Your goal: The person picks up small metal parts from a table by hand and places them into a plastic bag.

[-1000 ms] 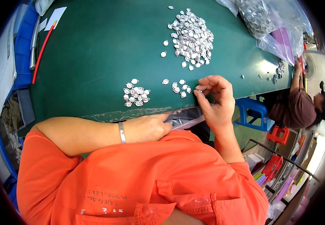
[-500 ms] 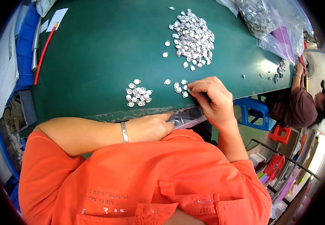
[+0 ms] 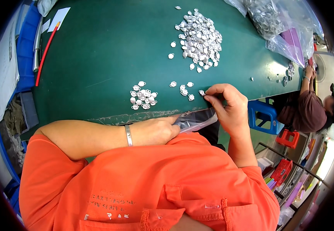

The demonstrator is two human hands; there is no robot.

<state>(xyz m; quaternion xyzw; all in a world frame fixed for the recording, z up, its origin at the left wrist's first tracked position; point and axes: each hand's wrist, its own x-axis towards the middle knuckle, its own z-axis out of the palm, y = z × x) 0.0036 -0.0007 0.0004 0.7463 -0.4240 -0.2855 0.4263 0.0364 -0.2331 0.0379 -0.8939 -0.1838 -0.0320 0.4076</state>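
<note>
My right hand (image 3: 230, 107) is at the table's front edge, thumb and index finger pinched on a small silver metal charm (image 3: 201, 92) with a ring at its end. Just below the edge, my left hand (image 3: 157, 131) is closed on the rim of a clear plastic bag (image 3: 196, 122); its fingertips are partly hidden. Several similar charms lie loose to the left of my right hand, such as one charm (image 3: 191, 97). A small cluster of charms (image 3: 144, 98) sits farther left, and a large pile of charms (image 3: 200, 40) lies farther back.
The green table (image 3: 97, 50) carries a red pen-like stick (image 3: 46, 54) and white paper (image 3: 59, 18) at the left. Clear bags of metal parts (image 3: 265, 19) stand at the back right. A blue stool (image 3: 265, 117) and a co-worker in a brown top (image 3: 305, 109) are to the right.
My right hand has drawn a little right and nearer, away from the loose charms, with one charm now showing at its fingertips. My left hand stays on the bag.
</note>
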